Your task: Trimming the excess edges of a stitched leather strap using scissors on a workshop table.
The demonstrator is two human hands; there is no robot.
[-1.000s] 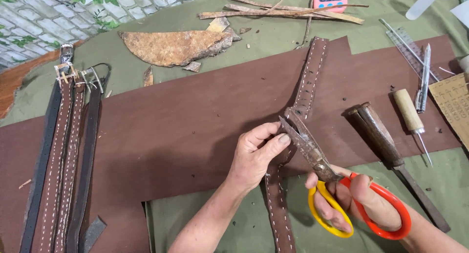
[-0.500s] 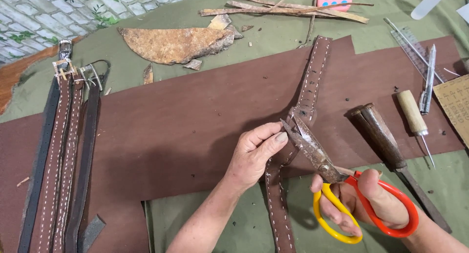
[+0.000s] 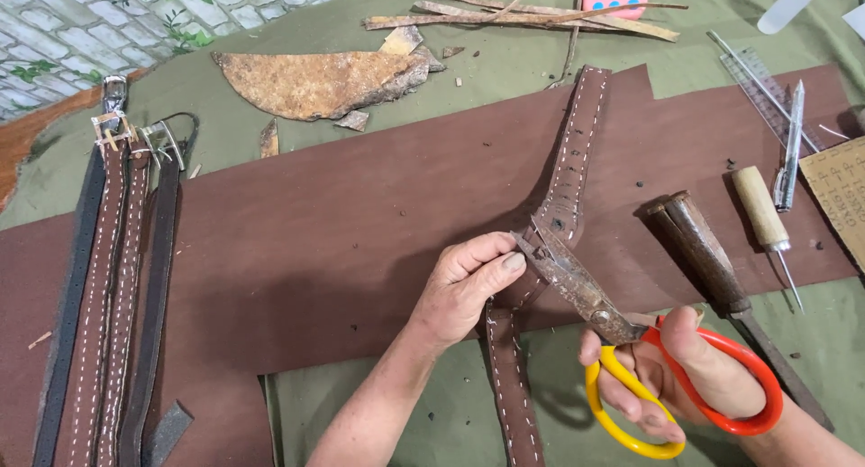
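- Two hands work one stitched brown strap (image 3: 568, 183): left hand (image 3: 464, 287) pinches it mid-length.
- Right hand (image 3: 671, 377), at four o'clock, grips scissors (image 3: 577, 287), blades closing on the strap.
- Cut looks barely begun; strap appears whole.

Head view. The person's left hand (image 3: 468, 287) and right hand (image 3: 671, 372) are both bare: no gloves, rings, watch or wristband show. Both forearms are uncovered as far as the lower picture edge, with no sleeve or cuff in view. The fingernails are short and unpainted. The left forearm is visible along most of its length; of the right forearm only a short part shows.
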